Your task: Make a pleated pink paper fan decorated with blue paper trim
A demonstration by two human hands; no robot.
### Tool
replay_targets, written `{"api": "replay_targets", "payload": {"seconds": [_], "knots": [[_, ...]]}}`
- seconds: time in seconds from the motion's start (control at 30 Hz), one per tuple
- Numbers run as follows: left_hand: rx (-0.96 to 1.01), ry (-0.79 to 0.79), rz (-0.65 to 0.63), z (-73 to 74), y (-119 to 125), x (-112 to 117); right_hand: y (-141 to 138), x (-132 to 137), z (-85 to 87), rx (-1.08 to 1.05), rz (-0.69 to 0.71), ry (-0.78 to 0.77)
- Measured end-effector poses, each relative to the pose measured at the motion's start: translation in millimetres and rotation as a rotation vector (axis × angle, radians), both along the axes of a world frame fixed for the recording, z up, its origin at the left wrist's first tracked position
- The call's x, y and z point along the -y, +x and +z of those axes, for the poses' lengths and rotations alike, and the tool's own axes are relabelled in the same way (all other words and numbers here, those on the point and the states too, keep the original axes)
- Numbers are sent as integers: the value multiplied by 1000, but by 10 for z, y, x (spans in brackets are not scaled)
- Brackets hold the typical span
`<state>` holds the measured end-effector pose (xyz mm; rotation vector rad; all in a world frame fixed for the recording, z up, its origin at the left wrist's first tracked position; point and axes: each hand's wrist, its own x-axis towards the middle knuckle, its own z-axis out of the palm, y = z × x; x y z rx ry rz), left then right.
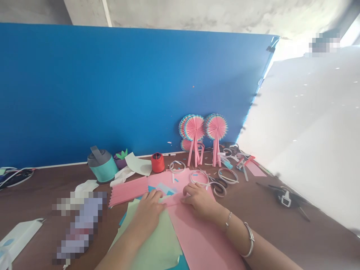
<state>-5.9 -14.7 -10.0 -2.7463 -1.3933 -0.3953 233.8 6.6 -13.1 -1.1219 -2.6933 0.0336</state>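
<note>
A long sheet of pink paper point(204, 240) lies in front of me, with a narrow band folded at its far edge. My left hand point(150, 208) grips the left end of that band, fingers curled and thumb pressed against it. At the right end, my right hand point(198, 200) pinches the band between thumb and fingers. Light green paper point(153, 245) lies beneath my left forearm, with blue sheets partly showing under it. Just beyond my left hand rests an accordion-pleated piece of pink paper point(128, 191). The undersides of my fingers are hidden.
Pink and blue paper fans point(216, 127) stand against the blue partition point(112, 86). Nearby are a red spool point(158, 163), rolls of white tape point(227, 175) and dark-handled scissors point(218, 183). A teal container point(102, 167) stands back left; a black glue gun point(285, 197) lies right.
</note>
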Motion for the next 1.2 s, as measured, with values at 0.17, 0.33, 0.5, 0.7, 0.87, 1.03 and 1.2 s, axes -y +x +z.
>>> {"api": "replay_targets", "payload": {"seconds": [0.17, 0.33, 0.5, 0.7, 0.87, 1.03, 1.2], "knots": [[91, -59, 55, 5, -154, -30, 66, 47, 108, 42, -62, 8], [427, 58, 185, -36, -202, -86, 88, 10, 49, -2, -83, 64], [736, -163, 376, -9, -178, -79, 79, -53, -26, -222, -80, 103], [1163, -954, 337, 13, 119, 32, -62, 48, 15, -486, 29, 248], [1405, -883, 121, 159, 244, 106, -167, 183, 77, -387, 91, 365], [1346, -807, 158, 204, 200, 117, -189, 214, 85, -300, 84, 325], [1209, -546, 174, 92, 150, 50, -183, 202, 88, -334, 96, 306]]}}
